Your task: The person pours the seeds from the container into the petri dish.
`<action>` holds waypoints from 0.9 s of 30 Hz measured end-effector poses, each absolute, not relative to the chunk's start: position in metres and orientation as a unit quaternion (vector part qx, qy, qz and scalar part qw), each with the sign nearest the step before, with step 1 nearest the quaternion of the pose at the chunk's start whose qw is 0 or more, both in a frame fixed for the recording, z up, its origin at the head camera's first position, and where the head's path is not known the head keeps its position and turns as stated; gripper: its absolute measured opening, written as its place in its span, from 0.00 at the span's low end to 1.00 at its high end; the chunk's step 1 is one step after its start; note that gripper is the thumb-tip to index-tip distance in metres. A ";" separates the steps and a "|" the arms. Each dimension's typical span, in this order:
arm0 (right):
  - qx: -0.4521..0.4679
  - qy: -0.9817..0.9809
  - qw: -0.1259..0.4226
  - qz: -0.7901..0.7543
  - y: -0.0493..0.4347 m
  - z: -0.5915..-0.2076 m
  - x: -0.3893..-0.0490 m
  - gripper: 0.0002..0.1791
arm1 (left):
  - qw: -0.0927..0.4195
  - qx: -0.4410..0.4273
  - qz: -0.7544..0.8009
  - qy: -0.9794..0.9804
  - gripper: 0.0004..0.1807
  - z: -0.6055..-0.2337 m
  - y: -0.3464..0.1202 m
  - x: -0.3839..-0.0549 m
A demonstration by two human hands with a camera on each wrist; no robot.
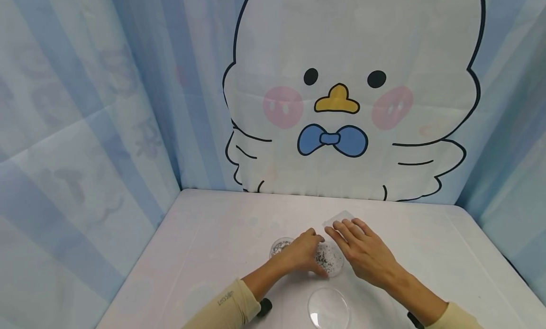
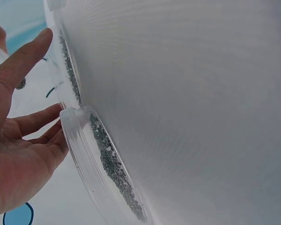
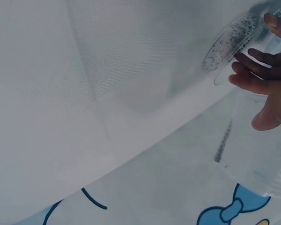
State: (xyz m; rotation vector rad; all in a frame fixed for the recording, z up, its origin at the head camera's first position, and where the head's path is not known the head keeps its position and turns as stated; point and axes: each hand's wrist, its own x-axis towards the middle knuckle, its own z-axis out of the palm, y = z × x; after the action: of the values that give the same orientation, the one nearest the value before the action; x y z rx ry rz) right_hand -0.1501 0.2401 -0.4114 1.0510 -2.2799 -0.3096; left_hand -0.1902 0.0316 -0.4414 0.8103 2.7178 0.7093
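My left hand (image 1: 303, 253) reaches over a clear round dish (image 1: 332, 260) of dark grains, its thumb and fingers spread to opposite edges. In the left wrist view the thumb (image 2: 37, 44) meets that dish's rim. A second clear round dish (image 1: 279, 246) with similar dark grains stands partly behind my left wrist; it lies close to the camera in the left wrist view. My right hand (image 1: 364, 253), back upward, holds a clear plastic container (image 3: 257, 154) with a dark strip of grains along one side. The right thumb's hold is hidden in the head view.
A clear round lid or bare dish (image 1: 328, 310) lies on the white table (image 1: 213, 253), nearer me. Behind the table hangs a curtain (image 1: 341, 44) with a cartoon bird; striped blue curtains close both sides.
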 end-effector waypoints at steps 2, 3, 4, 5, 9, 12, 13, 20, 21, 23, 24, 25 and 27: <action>0.397 -0.859 0.302 -0.118 0.239 -0.411 -0.150 0.47 | 0.108 0.278 0.241 0.924 0.47 -0.441 0.032 -0.190; 0.398 -0.858 0.302 -0.118 0.239 -0.411 -0.150 0.47 | 0.107 0.279 0.240 0.923 0.47 -0.441 0.032 -0.190; 0.398 -0.858 0.303 -0.118 0.239 -0.411 -0.150 0.47 | 0.106 0.281 0.239 0.923 0.47 -0.441 0.032 -0.190; 0.399 -0.858 0.302 -0.119 0.239 -0.411 -0.150 0.47 | 0.104 0.282 0.238 0.923 0.47 -0.441 0.031 -0.190; 0.399 -0.857 0.303 -0.121 0.238 -0.411 -0.150 0.47 | 0.099 0.283 0.236 0.924 0.47 -0.440 0.032 -0.190; 0.400 -0.855 0.306 -0.122 0.238 -0.411 -0.149 0.47 | 0.100 0.280 0.235 0.925 0.47 -0.441 0.032 -0.189; 0.400 -0.855 0.307 -0.121 0.238 -0.411 -0.149 0.47 | 0.102 0.279 0.235 0.925 0.47 -0.440 0.031 -0.189; 0.402 -0.854 0.309 -0.122 0.237 -0.411 -0.148 0.48 | 0.109 0.273 0.240 0.925 0.47 -0.439 0.031 -0.188; 0.402 -0.853 0.309 -0.122 0.237 -0.411 -0.148 0.48 | 0.110 0.273 0.241 0.925 0.47 -0.439 0.031 -0.188; 0.401 -0.853 0.309 -0.122 0.237 -0.410 -0.148 0.47 | 0.109 0.273 0.241 0.925 0.47 -0.439 0.031 -0.188; 0.401 -0.853 0.310 -0.121 0.237 -0.410 -0.148 0.47 | 0.108 0.273 0.241 0.925 0.47 -0.439 0.031 -0.188; 0.401 -0.853 0.310 -0.120 0.237 -0.410 -0.148 0.47 | 0.107 0.273 0.240 0.925 0.47 -0.439 0.031 -0.188; 0.401 -0.853 0.312 -0.119 0.237 -0.409 -0.148 0.47 | 0.104 0.274 0.238 0.926 0.47 -0.439 0.031 -0.188</action>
State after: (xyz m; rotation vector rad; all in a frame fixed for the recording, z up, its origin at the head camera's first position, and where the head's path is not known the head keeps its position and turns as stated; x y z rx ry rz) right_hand -0.1478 0.2368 -0.4089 1.0594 -2.2505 -0.3150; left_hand -0.1880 0.0311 -0.4394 0.8093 2.7307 0.7013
